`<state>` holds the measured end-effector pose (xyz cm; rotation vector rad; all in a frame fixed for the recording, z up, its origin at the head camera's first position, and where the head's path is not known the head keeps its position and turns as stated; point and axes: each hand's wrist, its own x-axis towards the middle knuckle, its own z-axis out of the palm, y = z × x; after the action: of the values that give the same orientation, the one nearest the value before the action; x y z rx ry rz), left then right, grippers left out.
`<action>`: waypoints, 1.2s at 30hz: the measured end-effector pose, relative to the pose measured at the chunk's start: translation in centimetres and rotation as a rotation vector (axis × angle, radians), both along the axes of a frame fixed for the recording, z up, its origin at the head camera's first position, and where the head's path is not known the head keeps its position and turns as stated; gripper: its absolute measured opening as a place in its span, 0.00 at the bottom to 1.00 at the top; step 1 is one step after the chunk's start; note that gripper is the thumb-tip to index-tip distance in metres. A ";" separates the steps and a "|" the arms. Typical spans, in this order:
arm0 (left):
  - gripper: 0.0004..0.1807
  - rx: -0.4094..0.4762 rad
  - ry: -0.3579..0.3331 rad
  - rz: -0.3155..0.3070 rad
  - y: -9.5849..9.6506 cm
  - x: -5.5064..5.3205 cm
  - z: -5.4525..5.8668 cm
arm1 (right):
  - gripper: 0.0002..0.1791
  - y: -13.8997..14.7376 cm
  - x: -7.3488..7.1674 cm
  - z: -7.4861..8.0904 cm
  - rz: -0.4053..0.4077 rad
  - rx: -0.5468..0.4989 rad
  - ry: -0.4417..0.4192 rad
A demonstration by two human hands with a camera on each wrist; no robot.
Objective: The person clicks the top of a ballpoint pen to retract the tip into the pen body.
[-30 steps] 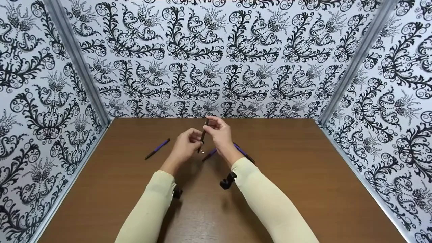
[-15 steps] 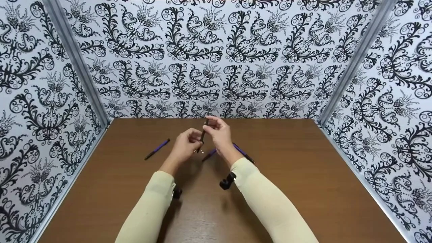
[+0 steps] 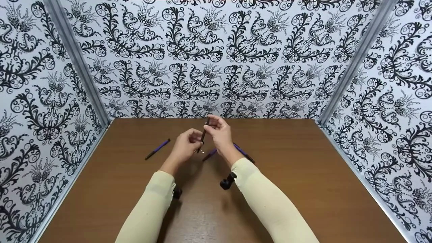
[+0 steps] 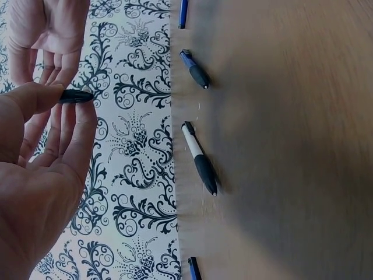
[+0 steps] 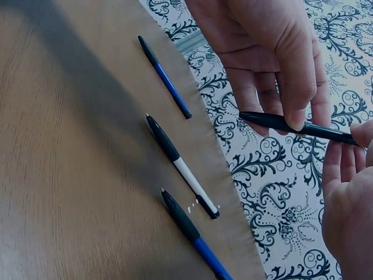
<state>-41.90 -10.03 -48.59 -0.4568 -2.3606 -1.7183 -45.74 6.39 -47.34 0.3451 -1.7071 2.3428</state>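
A slim black pen (image 3: 203,135) is held tilted above the table between both hands. My left hand (image 3: 185,145) pinches its lower part, with the dark tapered end (image 5: 256,119) jutting past the fingers in the right wrist view. Thumb and fingers of my right hand (image 3: 221,136) grip the upper part. In the left wrist view, only a short dark piece of the pen (image 4: 76,96) shows between the fingers. A white pen with a black grip (image 5: 185,172) lies on the table below; in the head view the hands mostly hide it.
Blue pens with black grips lie on the brown table (image 3: 202,216): one to the left (image 3: 157,149), one partly behind the right hand (image 3: 210,154), and one beside the right wrist (image 3: 243,153). Patterned panels (image 3: 202,60) enclose the back and sides.
The pen's top end and the right fingertips have shifted very slightly up and right. Both hands otherwise keep their places, and the pens on the table stay put.
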 end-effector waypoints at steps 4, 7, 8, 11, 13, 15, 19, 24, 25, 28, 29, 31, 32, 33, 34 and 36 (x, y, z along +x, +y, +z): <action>0.14 -0.003 -0.001 -0.006 0.0 0.0 -0.1 | 0.25 0.0 0.1 -0.2 0.003 -0.010 0.013; 0.14 -0.011 -0.007 -0.006 0.0 -0.1 -0.2 | 0.26 0.1 0.1 -0.3 -0.004 -0.008 0.017; 0.14 -0.013 -0.008 -0.007 -0.1 -0.1 -0.1 | 0.26 0.1 0.1 -0.3 -0.007 -0.007 0.015; 0.15 -0.017 -0.014 -0.011 -0.1 -0.1 -0.1 | 0.26 0.1 0.1 -0.3 -0.014 -0.001 0.008; 0.15 -0.015 -0.024 -0.013 -0.2 0.0 -0.1 | 0.26 0.1 0.1 -0.3 -0.018 0.004 0.004; 0.16 -0.010 -0.036 -0.015 -0.2 0.0 -0.1 | 0.27 0.1 0.0 -0.4 -0.019 0.005 0.004; 0.17 -0.026 -0.041 -0.019 -0.4 0.0 0.0 | 0.27 0.2 -0.1 -0.6 -0.026 0.008 0.005; 0.16 -0.055 -0.032 -0.011 -0.6 -0.1 0.1 | 0.26 0.4 -0.1 -0.8 -0.022 0.014 0.010; 0.16 -0.056 -0.031 -0.007 -0.6 -0.1 0.1 | 0.26 0.5 0.0 -0.8 -0.021 0.016 0.012; 0.16 -0.062 -0.030 0.002 -0.8 -0.1 0.1 | 0.26 0.7 0.0 -0.9 -0.016 0.021 0.019; 0.16 -0.063 -0.029 0.003 -0.9 -0.1 0.1 | 0.26 0.8 0.0 -0.9 -0.014 0.023 0.023; 0.15 -0.066 -0.028 0.008 -1.0 0.0 0.1 | 0.26 1.0 0.0 -1.0 -0.007 0.029 0.031; 0.15 -0.069 -0.029 0.011 -1.1 0.0 0.1 | 0.26 1.2 0.0 -1.0 -0.005 0.034 0.035; 0.15 -0.069 -0.029 0.012 -1.1 0.1 0.1 | 0.26 1.3 0.0 -1.0 0.000 0.036 0.039; 0.15 -0.068 -0.031 0.013 -1.2 0.1 0.1 | 0.26 1.4 0.0 -1.0 0.002 0.042 0.043; 0.15 -0.075 -0.034 0.018 -1.4 0.2 0.2 | 0.26 1.7 0.0 -1.1 0.002 0.054 0.049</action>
<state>-41.73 -11.45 -48.44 -0.4203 -2.4521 -1.6477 -45.73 8.10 -48.45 0.4105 -1.7511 2.2733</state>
